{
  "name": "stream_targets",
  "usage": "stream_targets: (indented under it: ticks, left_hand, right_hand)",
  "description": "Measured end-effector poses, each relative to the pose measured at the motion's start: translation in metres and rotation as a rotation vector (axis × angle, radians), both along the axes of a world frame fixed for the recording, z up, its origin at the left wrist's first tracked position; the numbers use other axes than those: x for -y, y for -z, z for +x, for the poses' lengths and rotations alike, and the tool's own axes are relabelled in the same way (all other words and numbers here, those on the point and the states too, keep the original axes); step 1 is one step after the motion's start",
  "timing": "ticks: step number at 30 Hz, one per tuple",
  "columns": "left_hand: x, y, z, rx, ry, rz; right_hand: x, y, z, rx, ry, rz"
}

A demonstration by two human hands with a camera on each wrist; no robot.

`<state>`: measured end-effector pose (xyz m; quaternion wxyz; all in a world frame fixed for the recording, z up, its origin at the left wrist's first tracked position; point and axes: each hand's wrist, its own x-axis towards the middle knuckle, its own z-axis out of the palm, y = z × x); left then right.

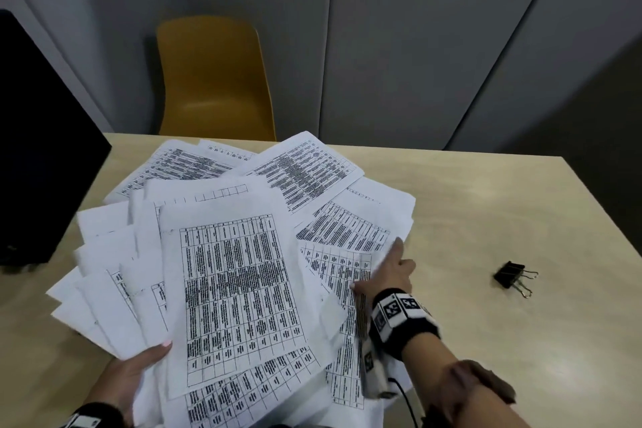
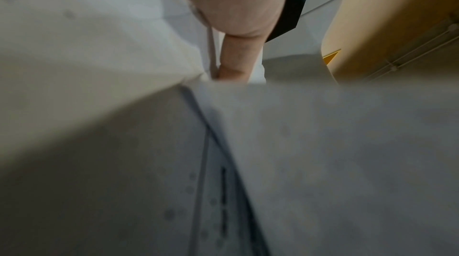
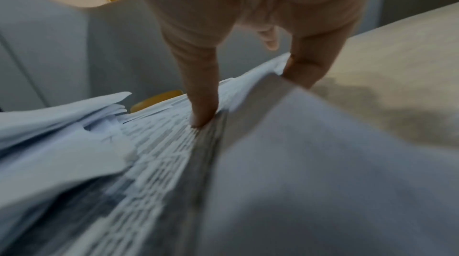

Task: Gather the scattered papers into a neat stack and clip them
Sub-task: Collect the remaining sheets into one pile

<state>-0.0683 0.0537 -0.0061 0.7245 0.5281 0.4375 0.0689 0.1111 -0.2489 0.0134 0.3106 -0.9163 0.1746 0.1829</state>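
Observation:
Several printed sheets, the papers (image 1: 236,288), lie fanned in a loose overlapping heap on the pale wooden table (image 1: 486,205). My left hand (image 1: 146,358) grips the heap's near left part, thumb on top and fingers hidden beneath; the left wrist view shows the thumb (image 2: 236,60) against blurred papers (image 2: 323,142). My right hand (image 1: 382,274) pinches the sheets at the heap's right edge. In the right wrist view the thumb (image 3: 201,111) presses the printed side of the papers (image 3: 161,152) and the fingers (image 3: 305,70) lie behind the edge. A black binder clip (image 1: 513,279) sits alone on the table, to the right of that hand.
A yellow chair (image 1: 215,80) stands behind the table's far edge. A large black object (image 1: 41,149) stands at the table's left side, close to the papers. Grey wall panels rise behind. Bare tabletop surrounds the binder clip on the right.

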Motion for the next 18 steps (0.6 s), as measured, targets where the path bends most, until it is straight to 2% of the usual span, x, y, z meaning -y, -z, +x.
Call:
stream_targets:
  ticks: [4,6,13,18]
  left_hand:
    - [-0.004,0.009,-0.003,-0.014,-0.017,-0.015]
    - [-0.005,0.013,-0.004,-0.022,-0.015,-0.027]
    - [-0.009,0.021,-0.004,-0.037,0.03,-0.034]
    - [-0.01,0.022,-0.003,-0.038,0.04,0.001]
  right_hand:
    - [0.007,0.001,-0.005,0.08,0.216,0.222]
    - [0.012,0.004,-0.007,0.074,0.268,0.282]
    - [0.027,0.0,0.009,0.107,0.189,0.141]
    - [0.01,0.007,0.016,0.052,0.135,0.115]
